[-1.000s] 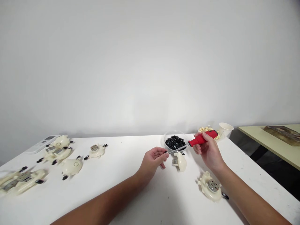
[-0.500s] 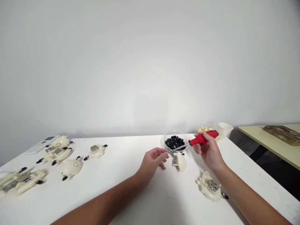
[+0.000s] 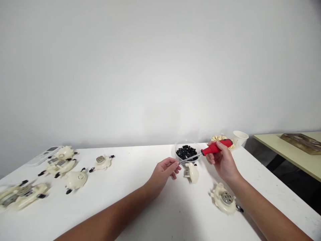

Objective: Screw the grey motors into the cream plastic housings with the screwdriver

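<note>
Driver (image 3: 207,150) above table (image 3: 135,164), shaft (image 3: 191,158) crossing bowl (image 3: 178,147)'s near side in view | our right hand (image 3: 225,164) wraps handle, left hand (image 3: 162,171) pinches tip, any small part there hidden | we'd guess step: loading tip | next calls for steady shaft, gentle left release

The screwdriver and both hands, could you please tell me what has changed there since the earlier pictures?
Little: the dark bit that showed at the left hand a second ago is no longer visible. The right hand still holds the red screwdriver, its shaft reaching the left hand.
</note>
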Demonstrator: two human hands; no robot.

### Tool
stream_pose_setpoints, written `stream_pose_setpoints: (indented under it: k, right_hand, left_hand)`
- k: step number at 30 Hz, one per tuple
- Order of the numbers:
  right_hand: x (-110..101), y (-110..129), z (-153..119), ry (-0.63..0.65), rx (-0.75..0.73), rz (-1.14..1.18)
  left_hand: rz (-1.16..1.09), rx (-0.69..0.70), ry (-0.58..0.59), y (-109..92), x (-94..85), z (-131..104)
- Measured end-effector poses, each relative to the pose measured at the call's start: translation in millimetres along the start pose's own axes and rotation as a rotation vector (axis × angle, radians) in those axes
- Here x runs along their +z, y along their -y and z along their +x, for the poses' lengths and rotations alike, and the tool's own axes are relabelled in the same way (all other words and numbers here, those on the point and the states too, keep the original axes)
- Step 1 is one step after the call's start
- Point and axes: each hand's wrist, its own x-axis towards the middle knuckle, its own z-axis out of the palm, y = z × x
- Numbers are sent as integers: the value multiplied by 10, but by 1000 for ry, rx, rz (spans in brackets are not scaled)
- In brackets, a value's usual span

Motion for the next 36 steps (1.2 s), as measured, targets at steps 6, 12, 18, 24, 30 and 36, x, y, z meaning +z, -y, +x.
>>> stream_pose_setpoints:
  k: [6, 12, 18, 24, 30, 36]
  right_hand:
    - [8, 7, -8, 0, 3, 0]
    - [33, 30, -26, 14, -23, -9]
    - [2, 11, -33, 28, -38, -31]
    - [-38, -13, -23, 41, -40, -65]
    - [-22, -2, -22, 27, -42, -64]
    - [-14, -39, -4, -34, 35, -9]
  left_hand:
    - [-12, -11, 2, -20, 6, -1]
    - [-25, -15, -15, -37, 14, -12]
    - [-42, -17, -19, -54, 11, -14]
    - [-47, -10, -36, -51, 12, -7]
    - [-12, -10, -48, -44, 24, -4]
    - [-29, -16, -30, -50, 13, -10]
